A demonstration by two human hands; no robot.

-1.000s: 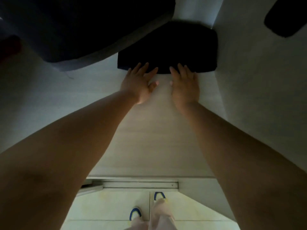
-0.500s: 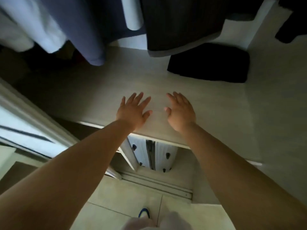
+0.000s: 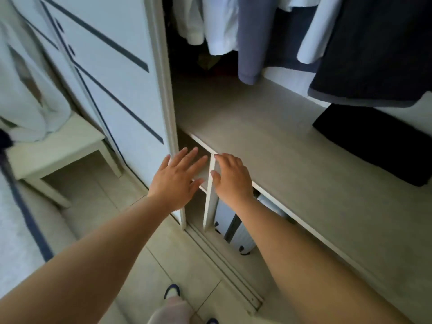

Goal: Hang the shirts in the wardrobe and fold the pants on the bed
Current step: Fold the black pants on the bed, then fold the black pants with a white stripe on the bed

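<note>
Shirts (image 3: 251,38) hang in the open wardrobe (image 3: 163,90), long axes vertical, hems pointing down toward the shelf (image 3: 280,160). A dark folded garment (image 3: 378,146) lies flat at the shelf's right end. Both forearms extend forward, palms down. Left hand (image 3: 178,181) and right hand (image 3: 231,178) hover at the shelf's front-left edge, fingers extended, the left hand's slightly spread, holding nothing.

Open stretch of shelf (image 3: 268,164) in the middle, room to reach in. Hanging shirts (image 3: 247,43) crowd overhead. Folded dark garment (image 3: 378,141) blocks the right end, sliding door (image 3: 121,90) the left. Divider (image 3: 209,202) and suitcase (image 3: 236,232) fill below.
</note>
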